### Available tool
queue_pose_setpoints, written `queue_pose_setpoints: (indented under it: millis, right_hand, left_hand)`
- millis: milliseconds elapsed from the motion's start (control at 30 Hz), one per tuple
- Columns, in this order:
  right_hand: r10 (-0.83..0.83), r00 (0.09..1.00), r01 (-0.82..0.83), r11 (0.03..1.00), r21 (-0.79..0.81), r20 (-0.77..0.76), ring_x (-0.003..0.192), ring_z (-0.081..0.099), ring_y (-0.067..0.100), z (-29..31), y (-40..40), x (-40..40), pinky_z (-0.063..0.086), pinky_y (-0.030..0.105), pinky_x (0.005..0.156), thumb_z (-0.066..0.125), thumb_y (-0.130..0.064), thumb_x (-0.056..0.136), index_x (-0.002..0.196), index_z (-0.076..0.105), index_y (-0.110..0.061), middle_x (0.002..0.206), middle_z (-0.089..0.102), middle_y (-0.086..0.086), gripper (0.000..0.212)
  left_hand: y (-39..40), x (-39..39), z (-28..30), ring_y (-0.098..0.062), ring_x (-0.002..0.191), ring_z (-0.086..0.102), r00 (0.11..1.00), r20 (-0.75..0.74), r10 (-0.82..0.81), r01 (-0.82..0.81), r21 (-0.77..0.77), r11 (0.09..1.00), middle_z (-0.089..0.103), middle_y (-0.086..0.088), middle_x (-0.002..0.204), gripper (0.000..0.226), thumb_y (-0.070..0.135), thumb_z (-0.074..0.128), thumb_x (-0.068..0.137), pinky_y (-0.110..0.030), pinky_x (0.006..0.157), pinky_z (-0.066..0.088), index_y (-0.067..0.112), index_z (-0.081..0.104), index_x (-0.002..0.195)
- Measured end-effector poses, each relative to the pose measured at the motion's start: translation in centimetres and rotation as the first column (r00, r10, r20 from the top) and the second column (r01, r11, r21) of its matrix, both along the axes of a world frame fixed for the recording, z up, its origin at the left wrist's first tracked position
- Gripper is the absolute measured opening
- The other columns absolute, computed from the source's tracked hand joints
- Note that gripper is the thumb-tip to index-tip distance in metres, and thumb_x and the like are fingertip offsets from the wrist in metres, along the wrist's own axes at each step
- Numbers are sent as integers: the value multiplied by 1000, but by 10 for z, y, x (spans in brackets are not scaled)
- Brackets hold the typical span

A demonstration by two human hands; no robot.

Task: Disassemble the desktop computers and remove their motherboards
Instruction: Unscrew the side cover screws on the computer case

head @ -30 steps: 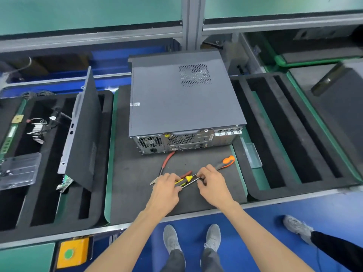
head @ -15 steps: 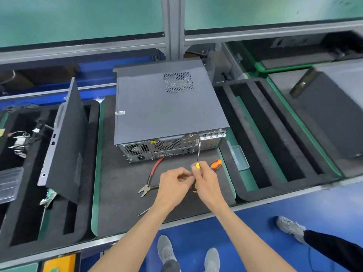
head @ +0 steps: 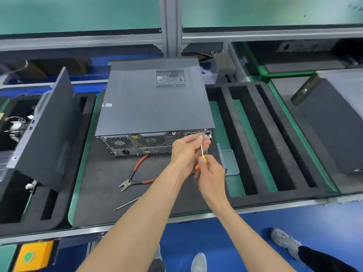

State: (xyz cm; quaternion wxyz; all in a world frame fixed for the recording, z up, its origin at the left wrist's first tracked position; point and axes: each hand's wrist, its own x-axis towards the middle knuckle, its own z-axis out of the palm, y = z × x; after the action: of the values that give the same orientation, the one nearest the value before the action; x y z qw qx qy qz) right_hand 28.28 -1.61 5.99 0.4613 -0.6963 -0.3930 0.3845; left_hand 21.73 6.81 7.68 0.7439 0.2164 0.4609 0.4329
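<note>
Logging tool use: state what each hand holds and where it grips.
The right hand grips the screwdriver by its yellow handle. The left hand pinches the shaft near the tip, up by the computer.

You face a desktop computer cased in matt grey painted metal on a rough black foam mat. Your screwdriver has a shiny steel shaft; the cutters wear red plastic handles.
</note>
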Motion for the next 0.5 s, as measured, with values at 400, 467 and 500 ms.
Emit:
queue_pose_setpoints:
  millis: [400,467,500]
  right_hand:
    - [26,998,-24,999,-36,56,78,60,30,14,13,27,52,52,78,37,-19,102,84,59,-5,67,61,8,32]
    - [17,998,-15,999,-47,52,79,60,29,13,13,28,51,49,76,38,-20,102,82,59,-6,69,62,9,32]
    - [12,999,-10,999,-44,43,74,58,26,12,12,28,50,47,73,39,-19,102,80,58,-6,67,61,7,32]
  left_hand:
    - [8,27,8,-17,74,74,999,-17,46,-46,-32,998,76,-11,83,14,-6,54,97,-26,73,60,-6,68,99]
    - [6,28,9,-16,67,71,999,-28,46,-47,-30,998,75,-10,80,15,-6,53,97,-28,73,53,-6,67,102]
    - [6,28,9,-16,64,69,998,-27,49,-50,-28,998,74,-9,78,16,-7,52,97,-28,71,51,-7,66,104]
